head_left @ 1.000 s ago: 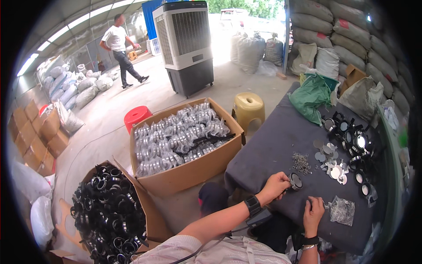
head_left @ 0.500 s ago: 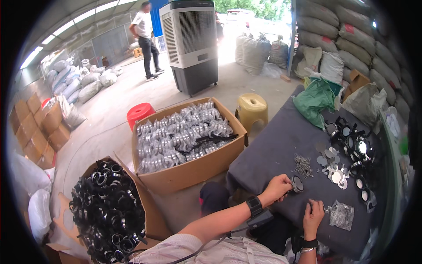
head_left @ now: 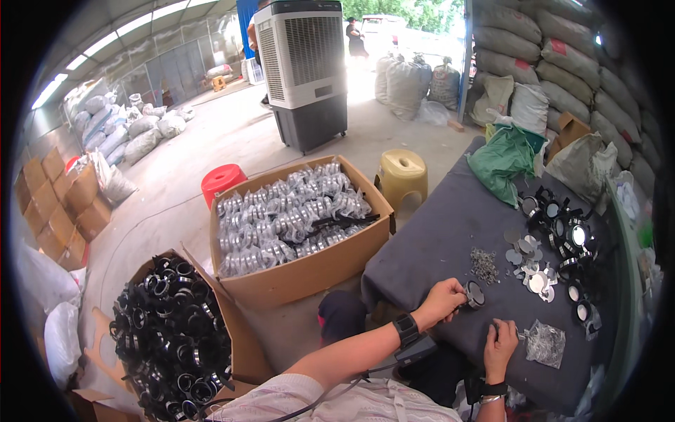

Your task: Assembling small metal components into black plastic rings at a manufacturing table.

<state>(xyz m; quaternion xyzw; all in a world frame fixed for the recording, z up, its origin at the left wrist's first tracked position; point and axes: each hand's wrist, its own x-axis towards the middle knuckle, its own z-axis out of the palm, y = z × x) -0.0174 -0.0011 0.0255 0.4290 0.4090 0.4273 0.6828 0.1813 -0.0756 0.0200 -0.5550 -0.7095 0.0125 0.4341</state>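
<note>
My left hand (head_left: 443, 301) pinches the edge of a round black part with a grey disc face (head_left: 474, 295), holding it just over the dark cloth. To its right, my right hand (head_left: 500, 344) rests on the cloth with curled fingers. A small silvery bit shows beside those fingers; what they hold, if anything, is hidden. Next to that hand lies a clear plastic bag of small metal pieces (head_left: 546, 344). Beyond the hands sit a heap of tiny metal fittings (head_left: 484, 265) and a spread of flat round discs (head_left: 532, 264).
Black round parts with straps (head_left: 562, 228) pile up at the table's (head_left: 422, 243) far right, near a green sack (head_left: 503, 165). Left stand a carton of plastic-wrapped round parts (head_left: 302, 281) and one of black rings (head_left: 242, 344). Behind are red and yellow stools (head_left: 404, 172) and an air cooler (head_left: 302, 77).
The person in the background has walked right and is now mostly hidden behind the air cooler. Another person shows in the doorway. My hands stay almost still.
</note>
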